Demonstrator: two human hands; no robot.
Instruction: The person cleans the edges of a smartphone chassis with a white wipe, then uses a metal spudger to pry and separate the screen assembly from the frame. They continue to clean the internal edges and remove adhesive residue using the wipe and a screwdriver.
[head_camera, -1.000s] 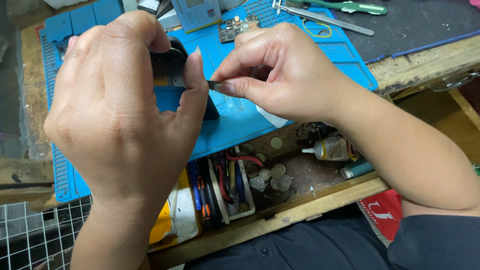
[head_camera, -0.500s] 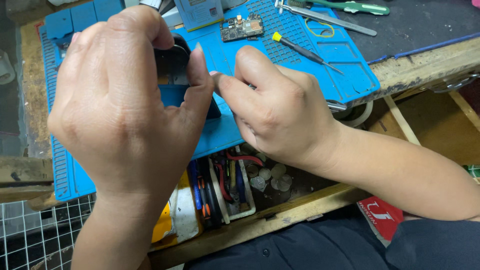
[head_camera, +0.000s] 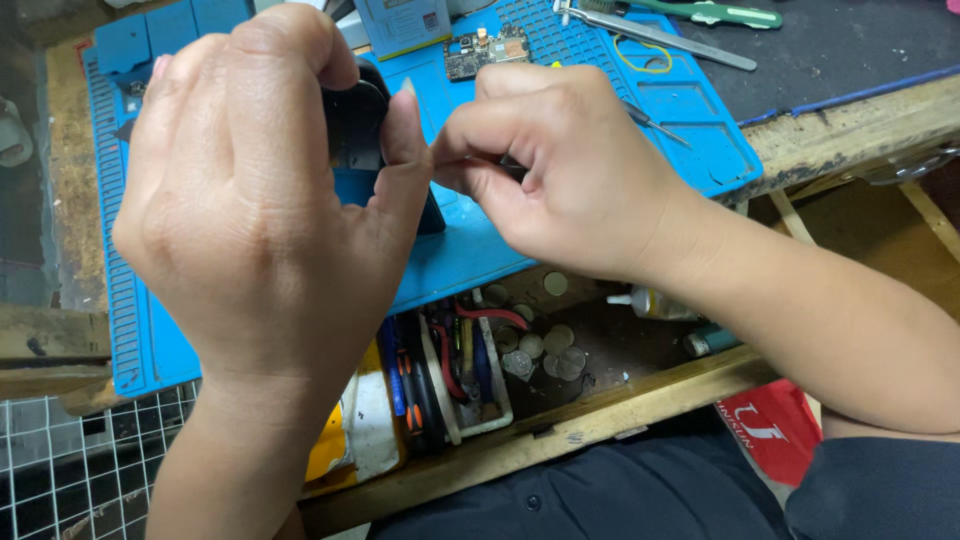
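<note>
My left hand (head_camera: 250, 200) grips a small black device (head_camera: 352, 125), holding it above a blue work mat (head_camera: 480, 250); most of the device is hidden behind my fingers. My right hand (head_camera: 560, 170) is closed next to it, thumb and forefinger pinched right against the left thumb, on something too small to make out. A thin screwdriver (head_camera: 655, 125) lies on the mat just behind the right hand.
A small circuit board (head_camera: 485, 50) and a light blue box (head_camera: 400, 20) lie at the mat's far edge. Metal tweezers (head_camera: 660, 35) and a green-handled tool (head_camera: 720, 12) rest on a dark mat. An open drawer below holds coins (head_camera: 545, 345), a small glue bottle (head_camera: 650, 300) and hand tools (head_camera: 440, 370).
My right hand has rolled over and closed into a tighter pinch beside the left thumb. The view has shifted slightly, uncovering the circuit board and screwdriver behind the right hand.
</note>
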